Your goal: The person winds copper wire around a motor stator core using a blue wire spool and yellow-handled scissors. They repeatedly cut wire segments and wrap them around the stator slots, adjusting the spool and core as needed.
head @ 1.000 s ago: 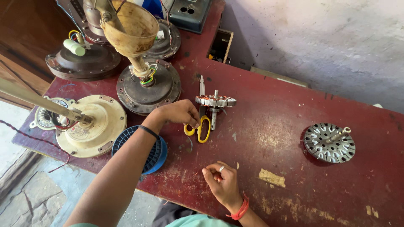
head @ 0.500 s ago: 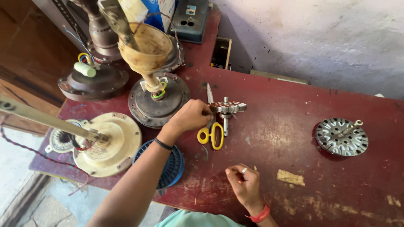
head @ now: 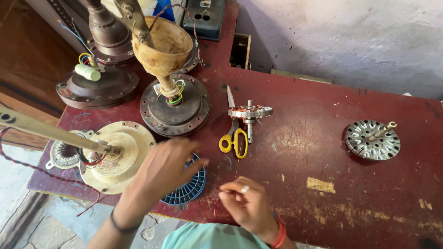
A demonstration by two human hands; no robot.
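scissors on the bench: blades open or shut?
Shut. The yellow-handled scissors lie flat on the red table, blades together in one point, handle loops side by side, beside the copper-wound stator.

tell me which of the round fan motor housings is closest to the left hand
The cream-coloured housing at the table's front left edge, just beside the left hand. The other housings are dark brown and sit farther back.

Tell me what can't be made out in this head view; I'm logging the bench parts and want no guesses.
- Blue ribbed disc: the left hand covers much of it.
- Right hand: whatever its fingertips pinch is too thin to identify.
- Scissors: the blades are partly hidden under the copper-wound stator.
- Brown fan motor: cut off by the top edge.
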